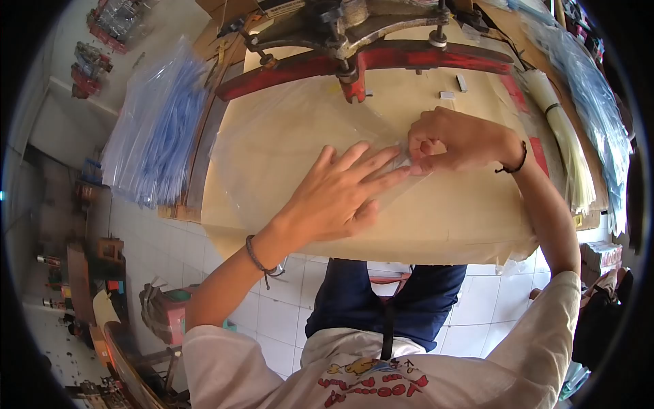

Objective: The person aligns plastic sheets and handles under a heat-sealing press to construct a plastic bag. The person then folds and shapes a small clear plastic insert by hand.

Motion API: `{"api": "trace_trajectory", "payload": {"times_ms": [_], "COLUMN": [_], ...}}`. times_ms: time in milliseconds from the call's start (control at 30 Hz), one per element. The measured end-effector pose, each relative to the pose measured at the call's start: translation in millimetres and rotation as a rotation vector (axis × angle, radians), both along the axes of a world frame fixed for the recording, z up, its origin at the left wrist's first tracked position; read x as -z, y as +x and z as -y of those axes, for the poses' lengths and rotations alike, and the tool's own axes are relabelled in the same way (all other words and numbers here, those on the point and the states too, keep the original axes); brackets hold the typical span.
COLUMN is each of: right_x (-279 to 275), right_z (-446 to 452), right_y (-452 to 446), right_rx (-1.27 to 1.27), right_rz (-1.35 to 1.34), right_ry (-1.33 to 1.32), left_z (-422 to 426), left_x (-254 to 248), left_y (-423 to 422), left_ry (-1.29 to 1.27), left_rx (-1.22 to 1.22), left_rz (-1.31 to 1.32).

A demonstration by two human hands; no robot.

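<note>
Plastic [272,150]: flat on counter [470,225], near red bar [272,75], under loosely spread left hand [334,194]; and there, pinched at edge by right hand [453,140]!

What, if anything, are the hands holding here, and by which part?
A clear plastic sheet: the right hand appears to pinch its edge, while the left hand lies on it, fingers spread.

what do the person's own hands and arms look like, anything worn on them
Both hands are bare, with no gloves. The left wrist has a dark braided-looking band with loose ends; the right wrist has a thin dark cord, also with loose ends. Short, pale sleeves leave the forearms uncovered.
</note>
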State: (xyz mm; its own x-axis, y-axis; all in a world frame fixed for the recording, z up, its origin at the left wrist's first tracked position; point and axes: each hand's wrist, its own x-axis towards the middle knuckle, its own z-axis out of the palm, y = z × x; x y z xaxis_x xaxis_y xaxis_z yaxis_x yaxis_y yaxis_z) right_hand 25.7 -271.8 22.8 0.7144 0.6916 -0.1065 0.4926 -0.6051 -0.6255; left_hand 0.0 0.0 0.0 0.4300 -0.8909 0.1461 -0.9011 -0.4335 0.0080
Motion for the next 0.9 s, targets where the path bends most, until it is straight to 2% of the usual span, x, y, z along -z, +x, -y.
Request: {"api": "trace_trajectory", "payload": {"times_ms": [67,367,667,767,867,900], "right_x": [0,8,7,15,14,12], "right_z": [-1,10,7,5,1,-2], "right_y": [-2,8,9,7,10,9], "right_rx": [0.005,-0.127,-0.048,-0.105,-0.098,-0.07], "right_rz": [0.09,-0.017,-0.127,0.124,0.13,0.089], "right_ry": [-0.046,0.098,0.068,0.064,0.025,0.04], "left_z": [2,-2,5,5,-3,-17], "left_x": [0,3,-1,6,22,25], "left_y": [0,1,7,7,12,6], "left_ry": [-0.01,0.029,0.026,-0.104,-0.372,-0.373], "left_rx": [-0.001,0.012,0.053,0.098,0.189,0.159], "left_rz": [-0.022,0.02,-0.073,-0.007,-0.022,-0.017]}}
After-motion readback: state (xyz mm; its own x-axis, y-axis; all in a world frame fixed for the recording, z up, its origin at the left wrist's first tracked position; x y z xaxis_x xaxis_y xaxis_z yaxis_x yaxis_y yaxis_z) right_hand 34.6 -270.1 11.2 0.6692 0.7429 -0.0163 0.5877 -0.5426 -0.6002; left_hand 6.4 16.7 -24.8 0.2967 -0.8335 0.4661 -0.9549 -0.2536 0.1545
